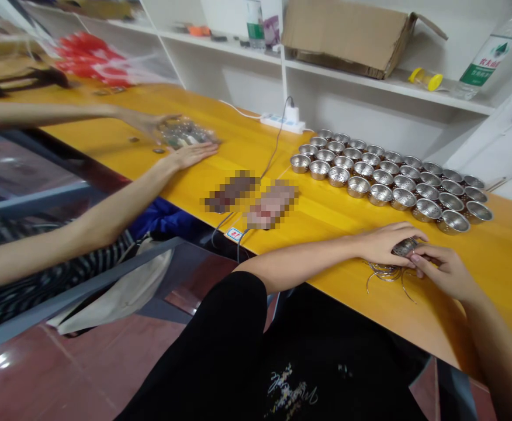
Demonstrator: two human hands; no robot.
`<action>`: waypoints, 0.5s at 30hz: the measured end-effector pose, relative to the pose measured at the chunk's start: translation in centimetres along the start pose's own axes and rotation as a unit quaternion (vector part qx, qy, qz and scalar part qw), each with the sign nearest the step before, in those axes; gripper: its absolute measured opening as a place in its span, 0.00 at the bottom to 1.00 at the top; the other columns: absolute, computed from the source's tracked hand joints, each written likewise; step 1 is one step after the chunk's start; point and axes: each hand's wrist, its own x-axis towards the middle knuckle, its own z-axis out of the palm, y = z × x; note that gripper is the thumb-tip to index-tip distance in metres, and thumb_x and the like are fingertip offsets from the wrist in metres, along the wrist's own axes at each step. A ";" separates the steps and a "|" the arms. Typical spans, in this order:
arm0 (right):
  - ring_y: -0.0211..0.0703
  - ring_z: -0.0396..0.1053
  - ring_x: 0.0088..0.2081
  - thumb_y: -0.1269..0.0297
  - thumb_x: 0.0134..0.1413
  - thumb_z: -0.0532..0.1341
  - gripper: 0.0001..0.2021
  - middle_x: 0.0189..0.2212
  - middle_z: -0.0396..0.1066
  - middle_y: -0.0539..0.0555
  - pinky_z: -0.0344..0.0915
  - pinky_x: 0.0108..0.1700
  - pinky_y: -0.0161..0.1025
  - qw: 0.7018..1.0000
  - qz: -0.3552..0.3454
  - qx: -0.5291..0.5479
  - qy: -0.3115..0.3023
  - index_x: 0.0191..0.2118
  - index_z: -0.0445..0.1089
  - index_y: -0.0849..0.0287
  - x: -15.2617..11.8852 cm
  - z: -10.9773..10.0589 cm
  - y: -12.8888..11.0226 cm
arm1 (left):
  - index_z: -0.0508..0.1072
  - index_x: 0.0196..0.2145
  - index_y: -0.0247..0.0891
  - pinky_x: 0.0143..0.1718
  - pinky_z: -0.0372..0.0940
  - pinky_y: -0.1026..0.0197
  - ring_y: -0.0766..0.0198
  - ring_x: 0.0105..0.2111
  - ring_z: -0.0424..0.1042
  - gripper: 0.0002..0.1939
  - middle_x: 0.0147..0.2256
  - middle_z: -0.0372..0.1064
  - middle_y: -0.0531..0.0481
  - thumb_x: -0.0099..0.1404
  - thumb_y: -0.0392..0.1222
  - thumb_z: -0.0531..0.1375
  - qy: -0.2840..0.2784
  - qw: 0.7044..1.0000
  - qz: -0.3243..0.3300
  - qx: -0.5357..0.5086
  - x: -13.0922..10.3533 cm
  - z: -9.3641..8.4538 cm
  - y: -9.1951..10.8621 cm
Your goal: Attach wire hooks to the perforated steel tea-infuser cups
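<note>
A small perforated metal cup (404,247) is tipped on its side between my two hands near the table's front edge. My left hand (385,242) is closed around its left and upper side. At the cup's right edge, the thumb and fingers of my right hand (444,266) pinch together; whether a wire is also caught there I cannot tell. Beneath the hands, several thin curved metal wires (387,272) lie in a loose pile on the yellow table (339,275). Part of the pile is hidden by my fingers.
Rows of perforated metal cups (381,193) stand behind my hands. Two pixelated objects (273,204) with cables lie left of my forearm. A power strip (282,121) sits by the shelf (440,88). Further left, a co-worker's hands (190,155) hold a blurred clear bag (186,131).
</note>
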 end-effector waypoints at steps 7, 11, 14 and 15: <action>0.45 0.74 0.26 0.32 0.75 0.66 0.29 0.24 0.77 0.53 0.72 0.33 0.42 1.000 0.003 -0.004 -0.001 0.35 0.82 0.54 -0.1 0.0 0.1 | 0.74 0.70 0.36 0.77 0.67 0.42 0.43 0.71 0.73 0.30 0.67 0.74 0.30 0.75 0.45 0.69 0.002 0.998 0.048 0.027 0.0 0.4 -1.2; 0.45 0.74 0.26 0.31 0.74 0.67 0.30 0.23 0.76 0.53 0.71 0.33 0.42 1.000 0.011 -0.004 -0.003 0.34 0.81 0.53 0.0 0.0 0.0 | 0.71 0.72 0.31 0.79 0.65 0.44 0.43 0.72 0.72 0.31 0.68 0.72 0.28 0.77 0.47 0.67 -0.001 0.997 0.064 0.041 0.0 0.5 -1.7; 0.46 0.74 0.25 0.29 0.72 0.68 0.31 0.23 0.76 0.53 0.71 0.32 0.43 1.000 0.013 -0.006 -0.004 0.33 0.81 0.53 0.1 0.0 -0.3 | 0.72 0.72 0.34 0.79 0.66 0.43 0.44 0.72 0.72 0.31 0.68 0.72 0.30 0.76 0.47 0.68 0.004 0.998 0.057 0.032 0.0 0.6 -1.7; 0.46 0.74 0.25 0.28 0.72 0.68 0.31 0.23 0.76 0.53 0.71 0.32 0.43 1.000 0.013 -0.007 -0.003 0.33 0.81 0.53 0.1 0.0 -0.4 | 0.73 0.71 0.36 0.78 0.66 0.42 0.43 0.71 0.73 0.31 0.68 0.73 0.31 0.76 0.46 0.69 0.006 0.998 0.055 0.024 0.0 0.6 -1.7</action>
